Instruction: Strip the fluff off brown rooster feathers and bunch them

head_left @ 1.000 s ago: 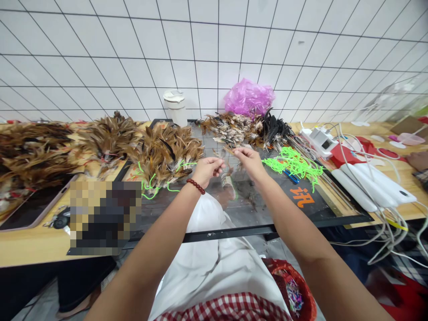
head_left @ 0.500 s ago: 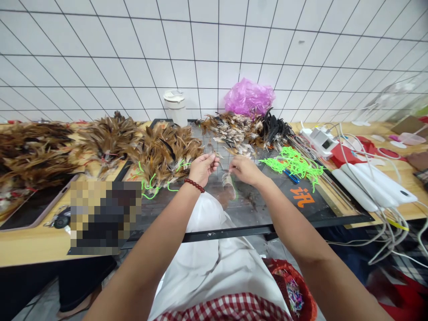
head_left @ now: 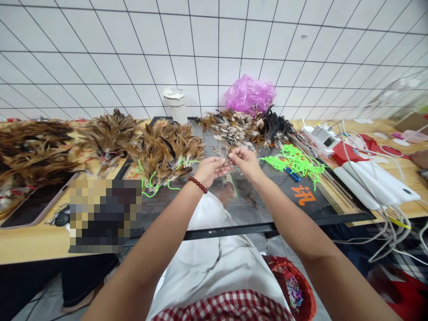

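Lap: a red-and-white checked cloth [head_left: 227,310] at bottom centre, with a white apron [head_left: 207,258] above it.
Basket: a red basket [head_left: 306,307] in the lower right, with coloured scraps inside.
Left hand: the left hand [head_left: 210,169] is at mid-frame over the mat, palm turned up. Its fingers are curled and the fingertips pinch the feather tuft. A dark red bead bracelet [head_left: 197,184] sits on the wrist.
Right hand: the right hand [head_left: 246,163] is just right of the left, thumb and fingers closed on the same tuft.
Feather tuft: the small feather tuft [head_left: 228,156] is held between both hands' fingertips, above the mat at frame centre.
Mat: a dark mat [head_left: 301,209] lies on the wooden table [head_left: 33,245].
Green cord: a tangle of green cord [head_left: 294,162] lies on the mat, right of the hands.
Brown bundles: tied brown feather bundles [head_left: 163,149] lie left of the hands.
Loose pile: mixed loose feathers [head_left: 234,127] lie just beyond the hands.
Far edge: a white cup [head_left: 175,104] and a pink bag [head_left: 249,93] stand against the tiled wall, upper centre.
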The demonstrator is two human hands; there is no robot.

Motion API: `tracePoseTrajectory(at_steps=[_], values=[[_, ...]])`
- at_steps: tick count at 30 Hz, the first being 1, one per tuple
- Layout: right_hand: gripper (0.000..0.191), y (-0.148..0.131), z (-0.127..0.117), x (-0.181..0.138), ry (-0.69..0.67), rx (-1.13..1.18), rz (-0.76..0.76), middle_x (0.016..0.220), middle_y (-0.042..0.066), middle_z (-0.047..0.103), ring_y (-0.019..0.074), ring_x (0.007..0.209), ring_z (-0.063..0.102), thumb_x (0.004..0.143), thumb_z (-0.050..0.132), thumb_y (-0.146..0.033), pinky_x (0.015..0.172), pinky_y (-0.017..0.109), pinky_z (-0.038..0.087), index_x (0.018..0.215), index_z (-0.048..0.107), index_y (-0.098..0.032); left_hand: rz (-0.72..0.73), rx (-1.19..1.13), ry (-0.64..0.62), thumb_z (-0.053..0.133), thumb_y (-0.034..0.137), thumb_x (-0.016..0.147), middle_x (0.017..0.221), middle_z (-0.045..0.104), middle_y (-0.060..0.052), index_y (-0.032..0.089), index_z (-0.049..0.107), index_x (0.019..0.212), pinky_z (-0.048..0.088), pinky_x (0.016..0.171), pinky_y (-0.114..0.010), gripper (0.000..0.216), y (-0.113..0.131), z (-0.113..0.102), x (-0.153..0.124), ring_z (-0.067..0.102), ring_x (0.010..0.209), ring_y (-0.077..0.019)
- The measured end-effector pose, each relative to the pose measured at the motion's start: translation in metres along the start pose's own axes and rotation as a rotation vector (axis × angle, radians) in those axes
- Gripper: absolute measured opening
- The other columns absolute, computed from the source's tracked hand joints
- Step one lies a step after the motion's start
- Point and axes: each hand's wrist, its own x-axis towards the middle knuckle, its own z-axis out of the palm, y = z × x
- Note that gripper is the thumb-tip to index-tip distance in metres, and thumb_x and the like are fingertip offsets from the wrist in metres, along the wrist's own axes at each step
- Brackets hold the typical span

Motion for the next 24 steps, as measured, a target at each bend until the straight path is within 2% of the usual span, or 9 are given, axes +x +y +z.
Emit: tracePoseTrajectory(at_steps=[8,11,13,16,18,20,22,24], values=[[0.027,0.004,0.001,-0.003,-0.033,-0.117,-0.069,0.062,-0.003,0.058,0.0110,0.058,0.053,0.071,0.065,-0.044,0.061,0.025,0.045,0.073,0.054,-0.019,0.028,0.126,-0.013,0.077,0.015,0.064,0.060,0.065,-0.007,0.008,0.064,0.069,0.048,0.048,-0.020,0.014,-0.002,-0.002,-0.001,0.058,0.047,-0.0092],[0.024,0.010,-0.002,0.000,-0.065,-0.260,-0.122,0.066,-0.002,0.059,0.0110,0.061,0.053,0.075,0.061,-0.042,0.062,0.024,0.044,0.076,0.057,-0.018,0.044,0.265,0.020,0.075,0.015,0.065,0.054,0.063,-0.007,0.009,0.064,0.062,0.047,0.046,-0.022,0.013,-0.001,-0.003,0.001,0.056,0.044,-0.0099],[0.020,0.013,-0.003,0.007,-0.051,-0.422,-0.117,0.070,0.000,0.062,0.0116,0.064,0.055,0.078,0.058,-0.038,0.064,0.024,0.044,0.080,0.060,-0.017,0.111,0.310,0.080,0.071,0.017,0.069,0.053,0.061,-0.006,0.010,0.061,0.058,0.045,0.044,-0.022,0.016,0.001,-0.005,0.003,0.053,0.042,-0.0092],[0.016,0.015,0.002,0.026,-0.042,-0.794,-0.030,0.080,0.004,0.068,0.0153,0.073,0.060,0.078,0.060,-0.030,0.070,0.027,0.045,0.085,0.065,-0.017,0.269,0.183,0.204,0.067,0.022,0.073,0.059,0.063,-0.004,0.012,0.058,0.061,0.045,0.045,-0.021,0.018,0.005,-0.008,0.007,0.053,0.044,-0.0082],[0.021,0.014,0.013,0.039,-0.060,-1.018,0.039,0.089,0.009,0.070,0.0199,0.083,0.063,0.077,0.063,-0.031,0.074,0.030,0.045,0.092,0.067,-0.018,0.325,0.041,0.281,0.067,0.025,0.073,0.062,0.064,-0.002,0.013,0.057,0.066,0.045,0.047,-0.020,0.017,0.006,-0.011,0.010,0.054,0.047,-0.0072],[0.028,0.011,0.029,0.048,-0.035,-1.147,0.086,0.100,0.013,0.069,0.0239,0.091,0.064,0.079,0.060,-0.035,0.075,0.032,0.046,0.100,0.068,-0.018,0.337,-0.064,0.346,0.069,0.026,0.072,0.060,0.062,0.000,0.013,0.056,0.070,0.044,0.047,-0.018,0.019,0.005,-0.013,0.013,0.053,0.046,-0.0060],[0.027,0.006,0.041,0.053,-0.032,-1.220,0.111,0.104,0.018,0.068,0.0265,0.093,0.065,0.082,0.056,-0.033,0.074,0.033,0.046,0.100,0.069,-0.016,0.341,-0.122,0.381,0.069,0.023,0.072,0.057,0.060,0.001,0.012,0.055,0.071,0.044,0.047,-0.018,0.017,0.003,-0.015,0.016,0.052,0.045,-0.0056],[0.020,0.000,0.043,0.051,-0.126,-1.264,0.143,0.099,0.019,0.069,0.0275,0.089,0.066,0.080,0.057,-0.026,0.071,0.033,0.045,0.089,0.071,-0.015,0.342,-0.153,0.389,0.068,0.018,0.073,0.057,0.061,0.001,0.012,0.056,0.073,0.046,0.050,-0.019,0.014,0.001,-0.015,0.018,0.054,0.046,-0.0060]])
